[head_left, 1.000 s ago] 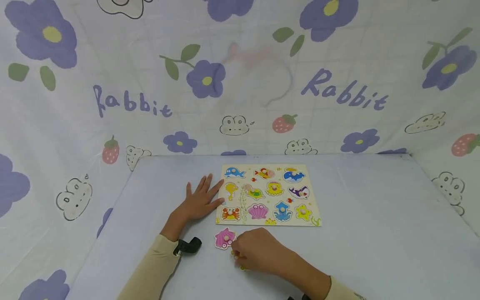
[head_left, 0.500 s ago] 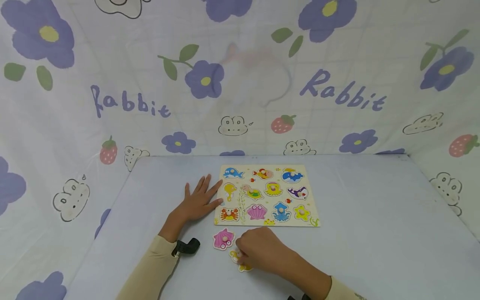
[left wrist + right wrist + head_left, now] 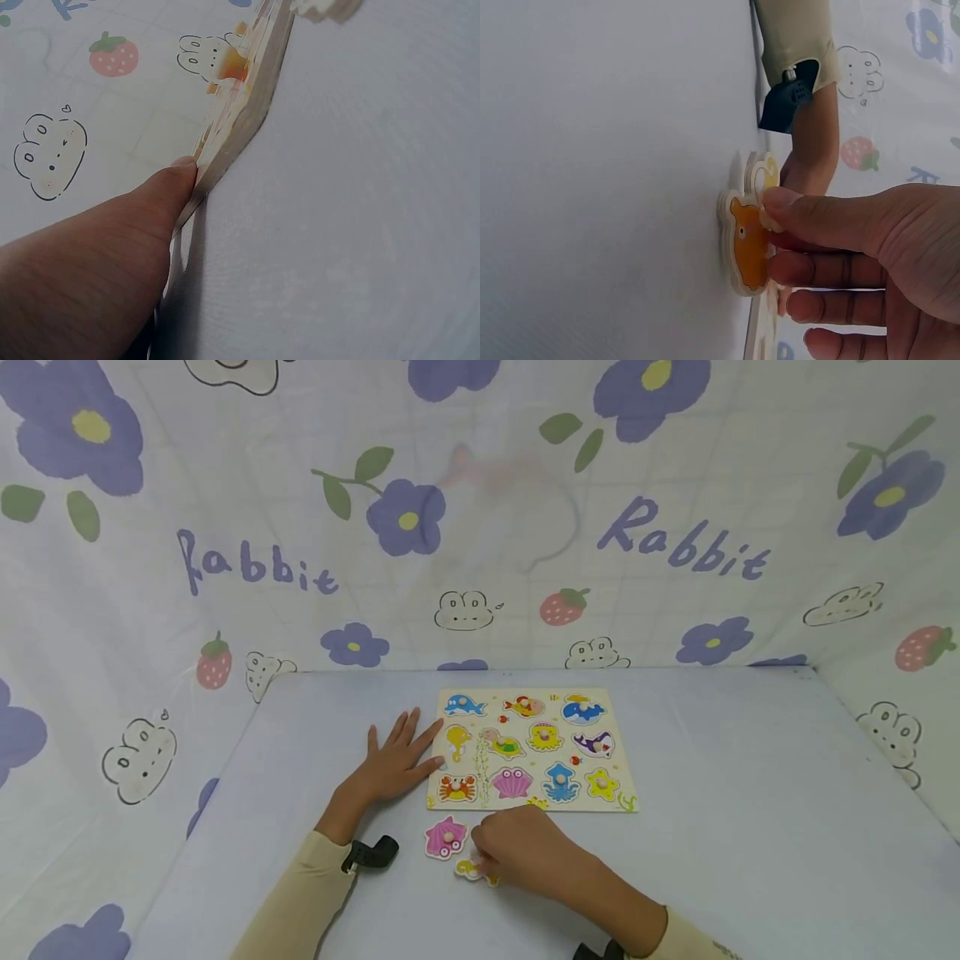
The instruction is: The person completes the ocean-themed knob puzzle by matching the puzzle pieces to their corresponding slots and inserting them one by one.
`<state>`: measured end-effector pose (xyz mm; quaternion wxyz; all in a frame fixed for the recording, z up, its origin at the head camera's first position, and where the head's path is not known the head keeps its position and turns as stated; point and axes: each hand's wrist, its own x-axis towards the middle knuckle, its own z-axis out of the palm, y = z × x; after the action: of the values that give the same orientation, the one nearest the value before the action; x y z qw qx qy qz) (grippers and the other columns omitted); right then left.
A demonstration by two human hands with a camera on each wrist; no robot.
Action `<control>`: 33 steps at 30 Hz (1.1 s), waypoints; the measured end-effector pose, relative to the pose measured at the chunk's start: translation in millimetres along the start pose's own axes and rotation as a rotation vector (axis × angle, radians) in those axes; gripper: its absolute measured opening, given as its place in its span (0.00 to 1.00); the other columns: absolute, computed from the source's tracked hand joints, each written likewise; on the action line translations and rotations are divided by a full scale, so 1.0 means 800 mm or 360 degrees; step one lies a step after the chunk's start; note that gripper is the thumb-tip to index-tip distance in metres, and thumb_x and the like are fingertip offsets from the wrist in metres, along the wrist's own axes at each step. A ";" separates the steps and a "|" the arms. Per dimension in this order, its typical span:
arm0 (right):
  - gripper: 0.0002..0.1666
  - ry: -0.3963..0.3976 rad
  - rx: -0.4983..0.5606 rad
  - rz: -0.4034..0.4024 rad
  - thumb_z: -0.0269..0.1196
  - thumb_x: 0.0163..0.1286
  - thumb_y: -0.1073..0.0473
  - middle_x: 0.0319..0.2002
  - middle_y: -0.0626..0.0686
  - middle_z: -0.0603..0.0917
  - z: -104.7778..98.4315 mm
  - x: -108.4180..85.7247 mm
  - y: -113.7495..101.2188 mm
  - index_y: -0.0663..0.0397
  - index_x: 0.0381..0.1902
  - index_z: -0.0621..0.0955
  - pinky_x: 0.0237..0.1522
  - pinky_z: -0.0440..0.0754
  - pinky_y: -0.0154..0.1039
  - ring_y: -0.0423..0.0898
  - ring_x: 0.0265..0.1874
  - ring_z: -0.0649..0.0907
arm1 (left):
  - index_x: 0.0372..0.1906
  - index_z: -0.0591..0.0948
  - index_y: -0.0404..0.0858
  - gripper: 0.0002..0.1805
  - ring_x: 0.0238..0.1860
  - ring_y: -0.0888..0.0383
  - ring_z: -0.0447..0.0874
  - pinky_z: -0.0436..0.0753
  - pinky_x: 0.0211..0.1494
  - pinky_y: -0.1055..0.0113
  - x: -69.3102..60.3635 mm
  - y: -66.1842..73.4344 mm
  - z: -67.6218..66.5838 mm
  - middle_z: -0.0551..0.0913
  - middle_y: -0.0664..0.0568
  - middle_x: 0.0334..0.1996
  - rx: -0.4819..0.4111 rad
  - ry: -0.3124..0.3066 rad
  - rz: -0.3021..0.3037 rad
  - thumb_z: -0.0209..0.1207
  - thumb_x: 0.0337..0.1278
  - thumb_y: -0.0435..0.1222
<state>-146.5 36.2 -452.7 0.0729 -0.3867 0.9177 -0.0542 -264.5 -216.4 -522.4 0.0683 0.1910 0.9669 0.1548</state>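
Note:
Between thumb and fingers, my right hand [image 3: 525, 852] pinches a yellow seahorse puzzle piece [image 3: 468, 868] just in front of the board. In the right wrist view the seahorse's orange head [image 3: 748, 244] faces the camera, while the fingers partly cover its middle. My left hand [image 3: 393, 764] lies with fingers spread at the left edge of the wooden peg puzzle board [image 3: 551, 718]. The left wrist view shows the thumb [image 3: 176, 176] touching that edge. A pink shell piece [image 3: 446, 838] with a round knob lies on the table, left of the seahorse.
Sea-animal pieces with knobs sit in the board, among them a crab [image 3: 457, 787], a blue squid [image 3: 561, 782] and a yellow starfish [image 3: 602, 784]. The printed seahorse [image 3: 457, 743] and printed shell [image 3: 512, 782] show no knob. A patterned curtain [image 3: 517, 552] stands behind the white table [image 3: 750, 793].
The seahorse piece has turned in my right hand and shifted slightly toward the board, its lower end swinging up. My left hand stays at the board's edge.

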 end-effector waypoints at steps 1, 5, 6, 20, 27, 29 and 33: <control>0.10 -0.0002 0.0002 0.0000 0.76 0.60 0.49 0.21 0.38 0.78 0.000 0.001 0.001 0.44 0.30 0.87 0.28 0.73 0.30 0.35 0.20 0.73 | 0.83 0.50 0.53 0.40 0.81 0.41 0.33 0.30 0.71 0.27 0.000 0.000 0.000 0.37 0.41 0.82 0.0002 -0.0001 -0.0001 0.45 0.75 0.61; 0.09 -0.0021 0.0022 -0.0002 0.76 0.62 0.50 0.19 0.38 0.76 0.003 0.003 0.002 0.44 0.28 0.86 0.26 0.72 0.30 0.35 0.20 0.72 | 0.83 0.50 0.53 0.40 0.81 0.41 0.33 0.30 0.71 0.27 0.000 0.000 0.000 0.38 0.41 0.82 0.0006 -0.0002 0.0002 0.44 0.75 0.61; 0.09 -0.0027 0.0031 0.0002 0.76 0.62 0.51 0.19 0.38 0.76 0.004 0.003 0.002 0.44 0.28 0.86 0.26 0.71 0.30 0.35 0.19 0.72 | 0.83 0.51 0.52 0.39 0.81 0.41 0.33 0.30 0.70 0.26 -0.001 0.001 0.000 0.38 0.41 0.82 0.0004 0.0003 0.0005 0.45 0.75 0.61; 0.13 -0.0007 0.0003 0.0096 0.77 0.59 0.46 0.17 0.39 0.74 0.010 0.002 0.000 0.46 0.28 0.87 0.25 0.70 0.31 0.36 0.18 0.71 | 0.83 0.51 0.53 0.40 0.81 0.41 0.34 0.31 0.71 0.26 -0.001 0.003 0.000 0.39 0.41 0.82 0.0009 0.0023 -0.0003 0.46 0.74 0.61; 0.11 0.0045 -0.0011 0.0048 0.76 0.61 0.49 0.17 0.39 0.74 0.009 0.001 -0.001 0.47 0.29 0.87 0.24 0.68 0.31 0.36 0.18 0.70 | 0.83 0.51 0.54 0.40 0.82 0.41 0.34 0.31 0.71 0.27 0.000 0.001 0.001 0.39 0.41 0.82 -0.0007 0.0026 -0.0006 0.45 0.74 0.62; 0.09 0.0056 0.0006 0.0038 0.75 0.62 0.51 0.17 0.39 0.74 0.009 0.002 0.000 0.48 0.29 0.87 0.24 0.68 0.31 0.36 0.18 0.70 | 0.83 0.51 0.54 0.40 0.82 0.41 0.34 0.31 0.71 0.27 0.000 0.001 0.001 0.39 0.41 0.82 -0.0005 0.0022 -0.0009 0.44 0.74 0.62; 0.07 0.0072 0.0068 0.0021 0.74 0.63 0.53 0.18 0.38 0.75 0.007 0.004 0.002 0.47 0.30 0.87 0.25 0.70 0.30 0.35 0.19 0.71 | 0.83 0.51 0.54 0.40 0.82 0.41 0.34 0.31 0.71 0.27 0.001 0.001 0.001 0.39 0.41 0.82 -0.0011 0.0024 -0.0005 0.45 0.74 0.62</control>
<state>-148.7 35.0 -458.6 0.0606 -0.3778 0.9203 -0.0819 -264.6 -215.1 -522.9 0.0619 0.1882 0.9671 0.1595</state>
